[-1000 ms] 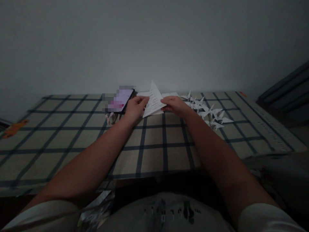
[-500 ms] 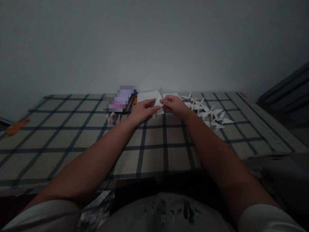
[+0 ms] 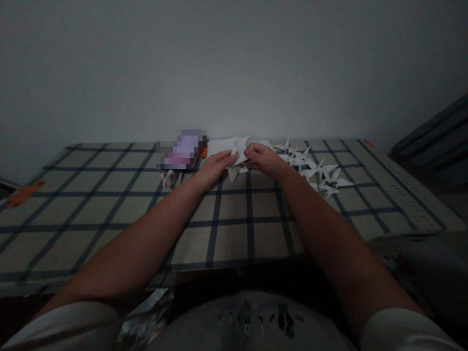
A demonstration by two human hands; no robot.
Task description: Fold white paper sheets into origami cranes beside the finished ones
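A partly folded piece of white paper point(image 3: 241, 147) is held between my two hands above the checked cloth. My left hand point(image 3: 215, 168) pinches its left side, thumb on top. On the other side my right hand point(image 3: 263, 158) grips the paper's right edge between thumb and fingers. One flap of the paper stands raised and curved, and a pointed corner hangs down toward me. White sheets point(image 3: 220, 145) lie flat just behind the hands. To the right of my right hand sits a cluster of several folded paper cranes point(image 3: 321, 174).
A checked cloth point(image 3: 226, 229) covers the table, which meets a plain wall point(image 3: 234, 68) at the back. Left of my hands is a blurred phone-like object point(image 3: 185, 150) with a pale strap point(image 3: 168, 180). An orange item point(image 3: 26, 193) lies at the far left.
The paper has gone from a flat, upright pointed shape to one with a flap lifted and bent open. Both hands have shifted only slightly and still hold it.
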